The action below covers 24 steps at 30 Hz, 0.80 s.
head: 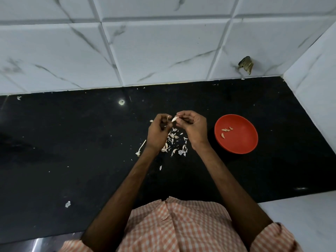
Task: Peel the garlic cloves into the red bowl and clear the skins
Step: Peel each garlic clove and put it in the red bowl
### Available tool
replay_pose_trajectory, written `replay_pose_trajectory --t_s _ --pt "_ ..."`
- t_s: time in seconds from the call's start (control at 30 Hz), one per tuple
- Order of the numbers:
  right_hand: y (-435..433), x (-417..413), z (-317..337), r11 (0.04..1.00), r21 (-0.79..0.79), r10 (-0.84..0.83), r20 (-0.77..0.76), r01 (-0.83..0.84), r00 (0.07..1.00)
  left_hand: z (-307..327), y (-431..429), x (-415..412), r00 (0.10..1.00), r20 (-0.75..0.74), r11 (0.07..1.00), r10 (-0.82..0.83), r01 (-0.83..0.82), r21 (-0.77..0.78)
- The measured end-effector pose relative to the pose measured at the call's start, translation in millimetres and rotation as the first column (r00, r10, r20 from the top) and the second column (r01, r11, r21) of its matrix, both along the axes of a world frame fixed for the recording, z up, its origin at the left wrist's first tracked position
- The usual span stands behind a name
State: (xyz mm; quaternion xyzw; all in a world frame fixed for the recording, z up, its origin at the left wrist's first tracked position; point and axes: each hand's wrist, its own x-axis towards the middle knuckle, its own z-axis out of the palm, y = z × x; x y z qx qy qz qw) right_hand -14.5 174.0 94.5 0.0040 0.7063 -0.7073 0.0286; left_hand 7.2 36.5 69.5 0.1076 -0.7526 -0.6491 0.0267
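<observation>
My right hand (193,127) pinches a pale garlic clove (174,119) at its fingertips above the black counter. My left hand (157,132), just to its left, holds a thin strip of skin (168,117) between thumb and finger. Below and between the hands lies a heap of garlic skins and cloves (174,144). To the right of my right hand stands the red bowl (241,144) with several peeled cloves (226,131) in it.
A garlic stalk (141,148) lies left of my left wrist. Loose skin scraps (67,204) dot the black counter (72,142). White tiled walls rise at the back and right, with a broken hole in the tile (246,64).
</observation>
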Motion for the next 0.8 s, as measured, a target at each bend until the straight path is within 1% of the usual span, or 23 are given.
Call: replay_pose_trajectory --t_s 0.1,0.2,0.27,0.37,0.4,0.57,0.67,0.8 --pt "3.2 -2.0 -0.9 0.985 0.167 -0.019 -0.109 0.037 0.994 3.2 -0.3 1.2 0.999 0.007 0.999 -0.033 0.033 0.015" --pt "5.1 -2.8 1.2 0.964 0.262 0.001 -0.165 0.043 0.986 12.9 1.1 3.6 0.999 0.011 0.997 -0.043 0.042 0.059" --pt "5.5 -3.9 3.1 0.953 0.299 0.012 -0.193 0.048 0.981 15.2 2.6 5.2 0.999 0.005 0.993 -0.036 0.035 0.116" --pt "6.6 -5.3 5.8 0.946 0.321 0.018 -0.208 0.051 0.978 15.2 3.0 5.2 1.000 0.012 0.981 -0.024 0.021 0.195" --pt "7.0 -5.9 6.4 0.944 0.326 0.026 -0.206 0.043 0.978 15.4 2.8 5.1 1.000 0.011 0.980 -0.026 0.024 0.197" --pt "10.0 -6.7 9.1 0.936 0.352 0.076 -0.172 -0.011 0.982 16.1 -0.8 4.9 0.999 -0.030 0.986 -0.030 0.034 0.166" --pt "10.5 -6.3 10.6 0.929 0.371 0.080 -0.171 -0.011 0.982 16.4 -1.6 3.6 0.998 -0.061 0.992 -0.035 0.042 0.117" --pt "10.3 -5.4 10.1 0.941 0.339 0.066 -0.131 -0.018 0.989 15.5 -1.8 1.7 0.996 -0.078 0.992 -0.035 0.044 0.120"
